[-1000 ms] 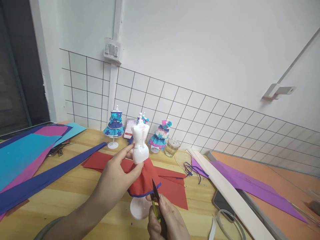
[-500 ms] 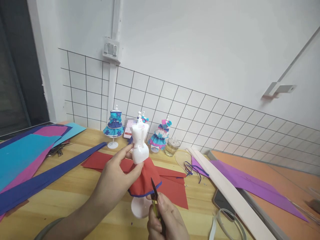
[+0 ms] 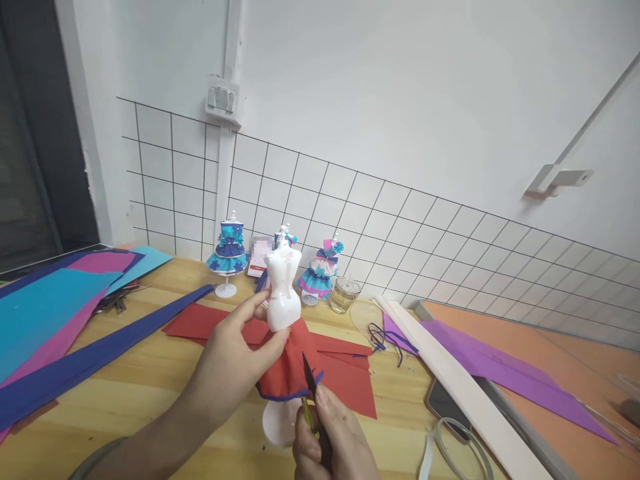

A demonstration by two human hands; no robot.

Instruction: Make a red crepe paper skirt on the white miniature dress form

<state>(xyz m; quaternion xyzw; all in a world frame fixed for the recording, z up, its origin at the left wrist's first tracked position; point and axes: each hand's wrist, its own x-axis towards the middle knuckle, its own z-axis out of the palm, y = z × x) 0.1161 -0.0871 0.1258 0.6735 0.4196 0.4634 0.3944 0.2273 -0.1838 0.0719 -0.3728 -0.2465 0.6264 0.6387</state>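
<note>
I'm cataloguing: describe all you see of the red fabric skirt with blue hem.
The red fabric skirt flares in soft folds below the hips of a glossy white torso mannequin. Narrow blue edging follows the hem. The left hand grips its top; dark pointed blades in the right hand overlap its right side, contact unclear.

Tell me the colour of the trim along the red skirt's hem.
The trim is blue; it shows best in the current head view.
</note>
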